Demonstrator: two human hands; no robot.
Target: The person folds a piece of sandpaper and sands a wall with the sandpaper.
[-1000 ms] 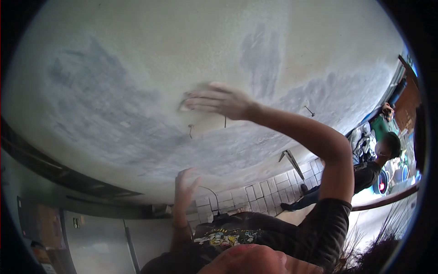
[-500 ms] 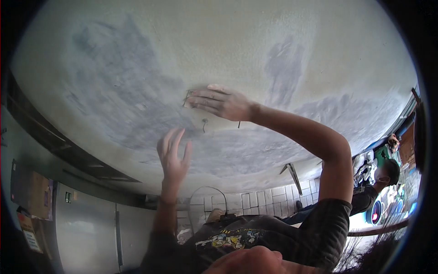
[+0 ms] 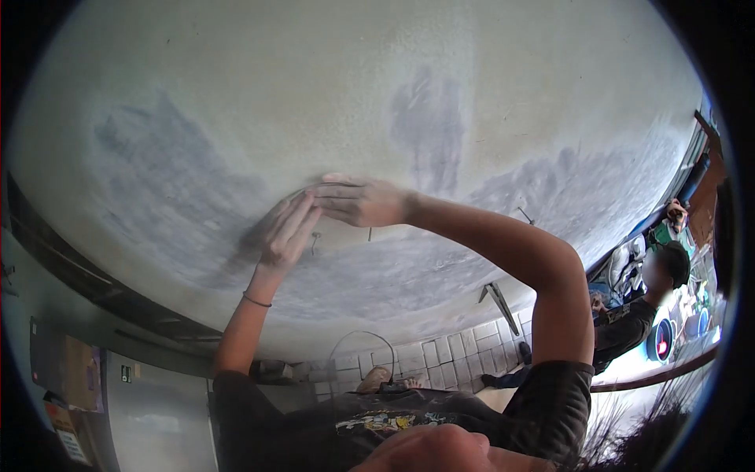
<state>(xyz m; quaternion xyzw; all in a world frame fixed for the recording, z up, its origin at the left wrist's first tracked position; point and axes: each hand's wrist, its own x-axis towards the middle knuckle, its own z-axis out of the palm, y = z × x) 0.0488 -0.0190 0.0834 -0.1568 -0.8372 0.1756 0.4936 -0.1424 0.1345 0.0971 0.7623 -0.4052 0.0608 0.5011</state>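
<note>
Right hand [image 3: 351, 201] lay seemingly flat against wall [image 3: 307, 86], fingers close together, likely for even pressure. Left hand [image 3: 286, 234] met right fingertips, perhaps for support; could not tell whether either gripped anything. Wall spread before both; grey patches [image 3: 429, 122] around, wire [image 3: 315, 241] just below.

Before the wall [image 3: 314, 94], the left hand [image 3: 285, 240] lies left of the right hand [image 3: 355, 203], fingertips close together. A bracket [image 3: 502, 305] is right of both. The floor [image 3: 442, 354] lies nearer. A cabinet [image 3: 157, 417] is near left, another person [image 3: 629, 330] far right.
</note>
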